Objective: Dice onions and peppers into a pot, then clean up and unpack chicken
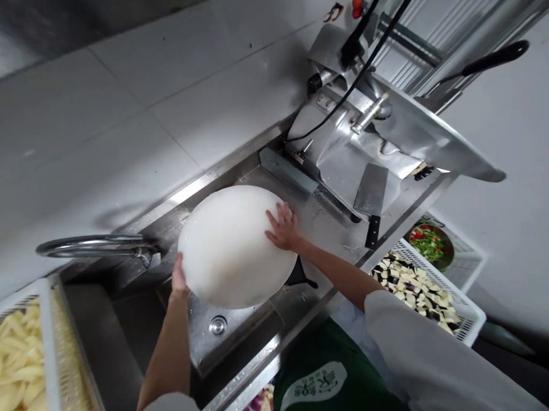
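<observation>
"Green apron (pixel 356 364) at the bottom, right under the camera, with a pale logo on it. Where is the round white board (pixel 235 247)?"

"Ahead of it, above the metal sink (pixel 206 350), hiding part of it. The drain (pixel 217 325) shows just past its near edge. I can't tell what the board rests on."

"And the hands?"

"Right hand (pixel 285 228) lies on the board's top near the right edge, fingers spread, not closed around anything. Left hand (pixel 179 277) is against the left edge. Part of it is hidden, so I can't tell whether it grips."

"What's around them?"

"Left of the board, a curved tap (pixel 90 243). Beyond its right side, a slicer (pixel 338 150), with a cleaver (pixel 372 188) lying by it, black handle toward the counter's front edge."

"Any food?"

"Peeled potatoes (pixel 13 357) in a white basket at far left. On the right, eggplant cubes (pixel 417 290) in another basket, with a bowl of chopped green and red vegetables (pixel 428 243) just behind"
</observation>
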The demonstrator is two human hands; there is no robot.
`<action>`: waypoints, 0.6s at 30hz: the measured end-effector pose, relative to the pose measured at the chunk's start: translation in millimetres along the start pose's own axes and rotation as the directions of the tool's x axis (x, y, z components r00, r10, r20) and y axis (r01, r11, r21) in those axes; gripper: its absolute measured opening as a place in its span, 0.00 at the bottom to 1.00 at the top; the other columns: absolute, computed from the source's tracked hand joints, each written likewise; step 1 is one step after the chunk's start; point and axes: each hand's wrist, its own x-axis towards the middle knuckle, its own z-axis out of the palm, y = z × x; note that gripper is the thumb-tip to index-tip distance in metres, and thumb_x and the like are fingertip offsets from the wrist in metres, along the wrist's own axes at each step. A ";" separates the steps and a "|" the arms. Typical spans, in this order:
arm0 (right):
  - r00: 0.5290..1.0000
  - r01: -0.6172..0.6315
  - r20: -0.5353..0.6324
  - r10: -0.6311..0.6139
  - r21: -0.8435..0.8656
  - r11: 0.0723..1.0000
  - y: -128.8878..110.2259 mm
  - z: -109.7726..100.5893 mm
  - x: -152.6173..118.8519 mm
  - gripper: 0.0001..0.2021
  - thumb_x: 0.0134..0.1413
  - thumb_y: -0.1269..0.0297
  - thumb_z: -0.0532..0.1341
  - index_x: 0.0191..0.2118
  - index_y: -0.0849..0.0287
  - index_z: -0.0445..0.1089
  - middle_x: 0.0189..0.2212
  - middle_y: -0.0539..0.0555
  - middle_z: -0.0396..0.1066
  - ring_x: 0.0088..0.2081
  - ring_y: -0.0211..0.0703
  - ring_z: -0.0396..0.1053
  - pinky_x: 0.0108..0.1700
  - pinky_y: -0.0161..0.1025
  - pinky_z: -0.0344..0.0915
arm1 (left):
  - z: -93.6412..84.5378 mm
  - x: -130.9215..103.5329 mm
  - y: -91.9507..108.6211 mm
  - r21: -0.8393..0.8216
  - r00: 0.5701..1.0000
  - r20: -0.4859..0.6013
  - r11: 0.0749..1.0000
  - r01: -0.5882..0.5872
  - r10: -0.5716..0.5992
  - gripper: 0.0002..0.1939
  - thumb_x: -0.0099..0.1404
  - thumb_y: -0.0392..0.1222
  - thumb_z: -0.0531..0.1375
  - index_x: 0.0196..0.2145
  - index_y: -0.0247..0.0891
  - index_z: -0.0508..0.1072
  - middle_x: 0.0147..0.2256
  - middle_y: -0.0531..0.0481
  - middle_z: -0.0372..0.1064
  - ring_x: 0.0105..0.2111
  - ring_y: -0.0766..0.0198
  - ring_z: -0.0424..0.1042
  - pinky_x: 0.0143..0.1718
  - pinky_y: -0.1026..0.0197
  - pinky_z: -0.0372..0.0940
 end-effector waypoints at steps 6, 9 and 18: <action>0.992 0.113 0.058 -0.113 0.000 0.994 17.0 -8.5 19.0 0.38 0.71 0.46 0.54 0.78 0.55 0.48 0.79 0.66 0.29 0.76 0.78 0.26 0.69 0.76 0.43 | 10.8 -39.6 -0.3 -0.488 0.963 0.037 0.836 0.250 -0.267 0.38 0.74 0.65 0.48 0.67 0.34 0.69 0.54 0.41 0.79 0.63 0.45 0.71 0.68 0.42 0.65; 0.963 0.249 0.096 -0.250 0.021 0.968 35.3 -12.8 40.6 0.37 0.71 0.46 0.55 0.78 0.54 0.50 0.79 0.63 0.31 0.77 0.74 0.27 0.72 0.72 0.38 | 33.6 -83.8 -3.2 -0.756 0.946 0.002 0.619 0.214 -0.325 0.33 0.75 0.60 0.53 0.66 0.35 0.70 0.63 0.40 0.72 0.67 0.47 0.66 0.71 0.44 0.58; 0.822 0.552 0.107 -0.559 0.092 0.829 66.6 -19.1 80.2 0.30 0.73 0.52 0.55 0.75 0.50 0.56 0.78 0.55 0.42 0.78 0.58 0.34 0.76 0.62 0.32 | 119.8 -205.6 -11.0 -0.839 0.892 -0.147 0.531 0.116 -0.428 0.36 0.78 0.63 0.44 0.71 0.40 0.64 0.67 0.42 0.66 0.68 0.53 0.65 0.68 0.53 0.63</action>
